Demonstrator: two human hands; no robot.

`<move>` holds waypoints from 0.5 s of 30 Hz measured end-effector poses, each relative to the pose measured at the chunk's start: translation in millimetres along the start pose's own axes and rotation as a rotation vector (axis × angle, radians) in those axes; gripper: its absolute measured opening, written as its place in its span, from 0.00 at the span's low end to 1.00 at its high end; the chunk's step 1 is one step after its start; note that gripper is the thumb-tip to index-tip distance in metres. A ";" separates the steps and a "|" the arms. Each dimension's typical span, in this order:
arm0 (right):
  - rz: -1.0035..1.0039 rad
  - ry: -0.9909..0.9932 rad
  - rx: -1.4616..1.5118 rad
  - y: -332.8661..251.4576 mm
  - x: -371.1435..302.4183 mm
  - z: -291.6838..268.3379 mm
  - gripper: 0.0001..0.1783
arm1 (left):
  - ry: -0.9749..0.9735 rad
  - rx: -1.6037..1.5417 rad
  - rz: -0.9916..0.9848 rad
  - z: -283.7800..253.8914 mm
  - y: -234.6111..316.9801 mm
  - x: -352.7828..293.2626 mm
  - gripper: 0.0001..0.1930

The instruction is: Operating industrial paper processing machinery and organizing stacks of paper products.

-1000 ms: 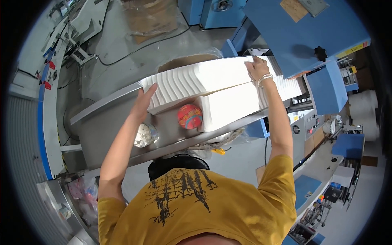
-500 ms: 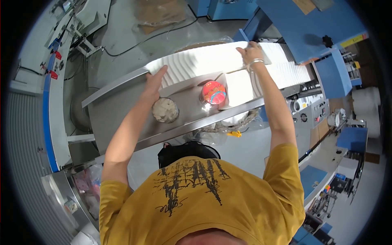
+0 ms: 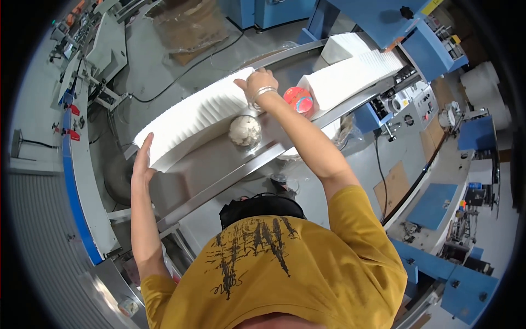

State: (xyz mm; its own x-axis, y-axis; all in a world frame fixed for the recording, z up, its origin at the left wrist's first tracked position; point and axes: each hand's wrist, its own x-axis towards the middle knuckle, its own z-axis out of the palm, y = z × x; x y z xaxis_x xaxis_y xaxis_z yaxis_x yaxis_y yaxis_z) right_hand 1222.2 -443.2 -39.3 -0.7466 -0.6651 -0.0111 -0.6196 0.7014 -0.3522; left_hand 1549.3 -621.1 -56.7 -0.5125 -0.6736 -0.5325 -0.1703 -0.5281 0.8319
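Observation:
A long, bowed row of thin white sheets [image 3: 200, 112] lies along the far side of a metal trough, packed face to face. My left hand [image 3: 142, 162] presses its fairly straight fingers against the row's left end. At the other end, my right hand [image 3: 262, 86] bends its fingers over the last sheets, so the row is held between both hands. Near my right forearm stands a clear round tub with pale crumpled pieces [image 3: 245, 131]. A round container with a red patterned top [image 3: 298, 100] sits farther right, partly behind that wrist.
More white sheets [image 3: 350, 77] and a separate white block [image 3: 342, 47] occupy the trough's right end, beside a blue machine [image 3: 378, 22]. The trough's metal rim [image 3: 230, 178] runs along my side. A cable [image 3: 192, 57] crosses the floor beyond.
The row of white sheets has slid left along the trough with both my hands, parting from the sheets at right. My view has shifted too.

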 end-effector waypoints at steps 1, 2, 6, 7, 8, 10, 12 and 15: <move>-0.005 0.001 0.004 -2.2 -4.3 -0.7 0.33 | -0.010 0.018 0.002 -4.5 2.8 -6.1 0.31; 0.033 -0.034 0.015 1.9 -9.8 -2.9 0.34 | -0.022 0.037 0.002 -9.2 3.1 -10.6 0.31; -0.008 -0.003 -0.112 46.5 -4.2 8.6 0.37 | -0.104 0.124 0.095 -4.6 -5.6 11.7 0.32; -0.005 -0.001 -0.115 45.9 -7.5 5.1 0.37 | -0.086 0.111 0.083 0.6 -5.5 11.2 0.32; -0.005 0.028 -0.138 45.4 -11.7 2.0 0.37 | -0.068 0.097 0.071 3.9 -5.2 12.2 0.33; -0.006 0.054 -0.162 43.5 -28.9 -6.9 0.37 | -0.108 0.148 0.074 2.2 -5.3 19.7 0.39; -0.239 0.604 -0.173 31.1 -68.9 -19.1 0.37 | -0.131 0.198 0.072 -5.1 -8.8 24.3 0.46; 0.073 -0.001 -0.016 -17.5 -132.7 -31.7 0.40 | -0.077 0.201 0.087 -11.9 -10.3 19.3 0.47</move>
State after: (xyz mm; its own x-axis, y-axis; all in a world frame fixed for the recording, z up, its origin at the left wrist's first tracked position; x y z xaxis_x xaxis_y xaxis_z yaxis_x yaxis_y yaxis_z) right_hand 1324.5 -359.1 -2.0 -0.7896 -0.6126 -0.0367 -0.5677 0.7518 -0.3354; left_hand 1551.2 -634.8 -77.5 -0.5941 -0.6667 -0.4500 -0.2827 -0.3506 0.8928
